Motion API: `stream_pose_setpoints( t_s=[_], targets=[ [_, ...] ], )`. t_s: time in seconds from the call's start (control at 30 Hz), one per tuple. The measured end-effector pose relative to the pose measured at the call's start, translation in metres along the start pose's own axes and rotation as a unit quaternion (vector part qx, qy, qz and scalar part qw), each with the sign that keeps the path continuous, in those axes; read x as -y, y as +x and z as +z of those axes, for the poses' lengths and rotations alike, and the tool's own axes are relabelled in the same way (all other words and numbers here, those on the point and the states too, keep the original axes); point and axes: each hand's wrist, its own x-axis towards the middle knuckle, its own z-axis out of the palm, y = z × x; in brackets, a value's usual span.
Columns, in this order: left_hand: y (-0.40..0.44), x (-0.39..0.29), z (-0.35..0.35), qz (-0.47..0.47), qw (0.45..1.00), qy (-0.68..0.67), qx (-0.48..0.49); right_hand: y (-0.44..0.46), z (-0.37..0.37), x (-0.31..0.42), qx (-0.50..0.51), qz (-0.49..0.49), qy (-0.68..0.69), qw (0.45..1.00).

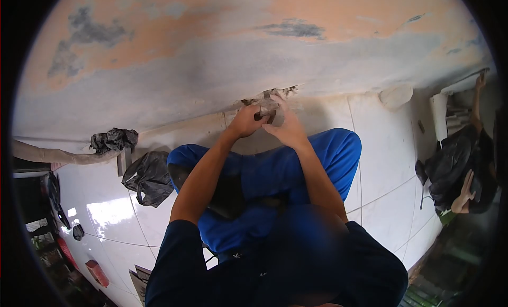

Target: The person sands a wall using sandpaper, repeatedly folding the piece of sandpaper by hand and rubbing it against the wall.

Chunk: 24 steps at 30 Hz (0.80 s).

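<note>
Fingers on the left hand (244,122) are sitting curled, grip impossible to tell, beside the right hand (289,127), parted open at the broken gap (269,94) in the wall (196,79).

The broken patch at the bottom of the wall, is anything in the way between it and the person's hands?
Nothing visible is. The left hand and right hand are right by the broken patch; touching is hard to tell. The blue trousers are on the near side, not in between.
</note>
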Motion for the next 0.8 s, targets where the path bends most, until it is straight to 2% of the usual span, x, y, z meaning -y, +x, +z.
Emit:
stream_pose_setpoints(
  t_s=[0.1,0.2,0.27,0.33,0.37,0.43,0.5,0.57,0.63,0.7,0.77,0.8],
  targets=[
    [-0.002,-0.002,0.002,0.009,1.0,-0.019,-0.01,0.005,0.003,-0.014,-0.02,-0.059,0.008,0.998],
    [-0.003,-0.006,-0.002,-0.003,1.0,-0.001,0.01,0.004,-0.003,-0.015,0.084,0.096,0.057,0.99],
    [0.0,0.008,0.002,-0.028,0.998,0.039,0.035,0.004,-0.009,-0.004,0.111,0.174,0.099,0.973],
    [0.001,0.016,0.007,-0.012,0.999,0.013,0.031,0.004,-0.007,0.002,0.07,0.135,0.079,0.985],
    [0.002,0.02,0.009,-0.003,1.0,-0.001,0.027,0.003,-0.001,0.0,0.016,0.057,0.037,0.998],
    [-0.002,0.0,0.001,-0.002,1.0,-0.023,0.021,0.002,0.004,-0.011,-0.023,-0.031,-0.001,0.999],
    [-0.004,-0.002,0.0,-0.004,1.0,-0.02,0.021,0.005,0.0,-0.019,0.006,-0.047,0.007,0.999],
    [-0.001,0.012,0.004,-0.006,1.0,0.008,0.024,0.007,-0.007,-0.013,0.082,0.114,0.054,0.989],
    [-0.001,0.006,0.0,-0.025,0.998,0.022,0.046,0.008,-0.008,-0.008,0.112,0.162,0.075,0.978],
    [-0.001,0.002,0.0,-0.029,0.998,0.019,0.051,0.006,-0.006,-0.01,0.094,0.102,0.068,0.988],
    [-0.001,0.001,0.0,-0.017,0.999,0.002,0.037,0.005,0.001,-0.009,-0.031,-0.016,-0.05,0.998],
    [-0.002,0.001,0.0,-0.005,0.999,-0.015,0.036,0.004,0.001,-0.011,-0.039,-0.025,-0.047,0.998]
  ],
)
